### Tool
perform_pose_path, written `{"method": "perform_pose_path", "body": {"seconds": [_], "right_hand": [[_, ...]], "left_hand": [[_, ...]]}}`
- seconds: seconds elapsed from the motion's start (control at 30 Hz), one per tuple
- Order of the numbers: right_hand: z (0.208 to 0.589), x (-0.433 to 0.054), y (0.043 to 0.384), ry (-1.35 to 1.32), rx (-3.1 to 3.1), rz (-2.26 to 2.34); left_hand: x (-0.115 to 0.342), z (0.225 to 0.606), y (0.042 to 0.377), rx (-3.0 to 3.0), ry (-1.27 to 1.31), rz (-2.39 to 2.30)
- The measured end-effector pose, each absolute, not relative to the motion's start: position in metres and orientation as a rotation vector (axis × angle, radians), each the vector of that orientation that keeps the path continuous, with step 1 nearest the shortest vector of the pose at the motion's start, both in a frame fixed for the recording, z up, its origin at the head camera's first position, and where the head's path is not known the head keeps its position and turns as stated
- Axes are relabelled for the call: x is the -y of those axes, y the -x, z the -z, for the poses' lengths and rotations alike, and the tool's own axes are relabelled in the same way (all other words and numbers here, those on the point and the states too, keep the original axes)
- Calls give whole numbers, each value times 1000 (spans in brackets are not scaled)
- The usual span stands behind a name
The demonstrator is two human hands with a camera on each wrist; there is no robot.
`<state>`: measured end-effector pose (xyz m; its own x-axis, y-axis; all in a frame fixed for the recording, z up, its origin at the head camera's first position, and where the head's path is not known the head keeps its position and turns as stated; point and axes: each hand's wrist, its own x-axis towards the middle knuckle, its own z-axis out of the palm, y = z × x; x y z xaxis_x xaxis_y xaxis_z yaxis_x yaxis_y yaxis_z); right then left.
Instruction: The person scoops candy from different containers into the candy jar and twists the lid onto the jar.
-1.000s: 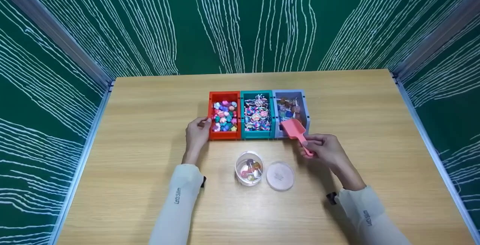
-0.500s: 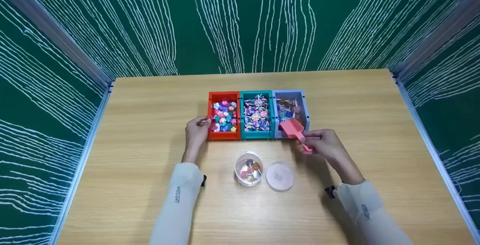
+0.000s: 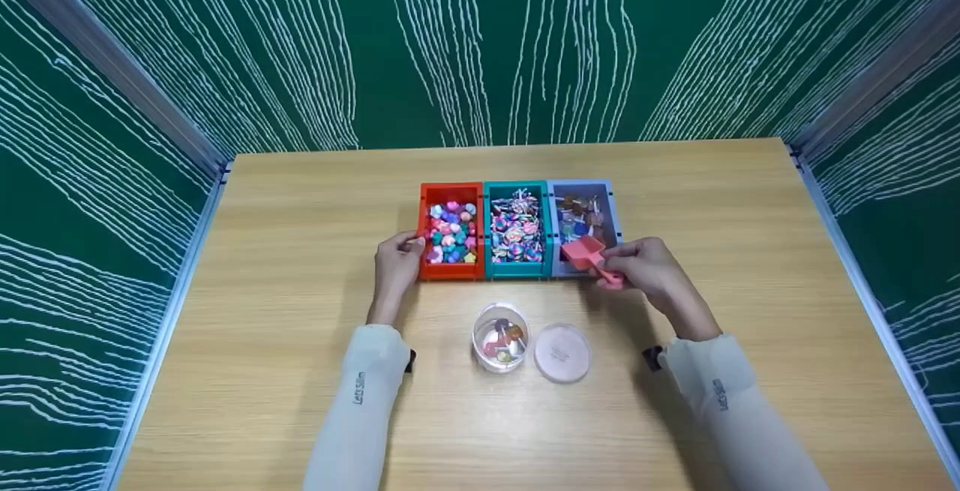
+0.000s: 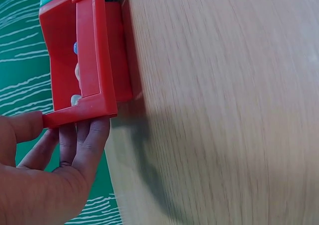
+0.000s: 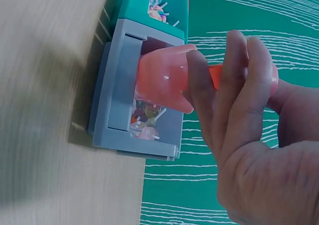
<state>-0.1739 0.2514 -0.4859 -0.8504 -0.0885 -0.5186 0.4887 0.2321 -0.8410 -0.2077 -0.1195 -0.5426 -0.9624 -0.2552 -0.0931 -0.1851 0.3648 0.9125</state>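
Note:
My right hand (image 3: pixel 654 275) grips a small pink scoop (image 5: pixel 162 78) by its handle. The scoop's blade dips over the near end of the grey-blue bin (image 3: pixel 556 266), which holds lollipops with clear, coloured heads (image 3: pixel 581 213). At the left end of the row, my left hand (image 3: pixel 396 269) holds the side of the red bin (image 4: pixel 104 60), thumb at the rim and fingers against the outer wall. Bright, rounded small pieces (image 3: pixel 451 236) lie in the red bin. Between the two stands a teal bin (image 3: pixel 516 270) full of swirl-patterned lollipops (image 3: pixel 516 232).
A clear round tub (image 3: pixel 478 344) with several lollipops at its bottom stands in front of the bins. Beside it lies a round pinkish lid (image 3: pixel 562 353). Green panels (image 3: pixel 525 48) with wavy white lines enclose the wooden table (image 3: pixel 315 206) at the back and sides.
My right hand has moved forward, away from me, and the scoop's handle has risen toward the bin. Its blade stays over the grey-blue bin. My left hand stays at the red bin.

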Motion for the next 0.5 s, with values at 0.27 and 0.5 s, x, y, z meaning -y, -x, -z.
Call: {"method": "perform_pose_path", "body": {"seconds": [0.27, 0.5], "right_hand": [[494, -248, 192, -403, -2041, 1663], [506, -237, 195, -502, -2015, 1674]], "left_hand": [[119, 546, 208, 2542, -430, 1695], [119, 544, 210, 2568, -466, 1711]]}}
